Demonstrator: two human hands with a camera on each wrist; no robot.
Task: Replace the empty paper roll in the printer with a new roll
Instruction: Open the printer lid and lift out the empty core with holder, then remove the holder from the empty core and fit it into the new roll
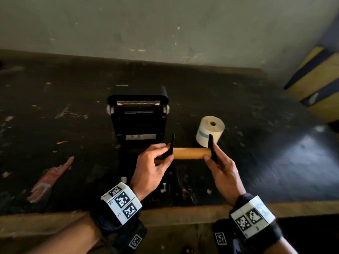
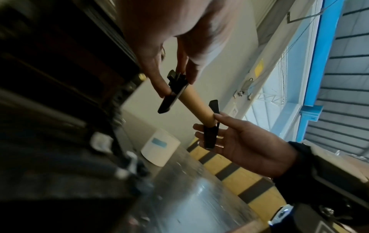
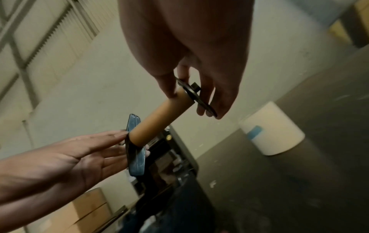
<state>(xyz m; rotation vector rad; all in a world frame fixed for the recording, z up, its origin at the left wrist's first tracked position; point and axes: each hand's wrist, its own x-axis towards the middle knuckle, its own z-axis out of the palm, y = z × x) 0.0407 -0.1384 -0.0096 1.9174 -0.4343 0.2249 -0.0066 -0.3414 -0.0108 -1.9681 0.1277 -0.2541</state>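
Observation:
The empty roll [image 1: 191, 153] is a bare brown cardboard core with a black guide plate at each end. I hold it level above the table, just in front of the open black printer [image 1: 137, 116]. My left hand [image 1: 167, 155] pinches the left plate [image 2: 169, 97] between thumb and fingers. At the other end my right hand [image 1: 211, 156] grips the right plate [image 3: 196, 98], thumb on the core's end. The new white roll [image 1: 210, 132] stands on end on the table, right of the printer and behind the core. The printer's lid is tipped back and its paper bay is dark.
The dark, scuffed table [image 1: 73, 107] meets a grey wall at the back, and its wooden front edge [image 1: 183, 211] lies near my wrists. A red wrapper [image 1: 49, 180] lies at the front left. Yellow and blue boxes [image 1: 321, 79] stand at the right.

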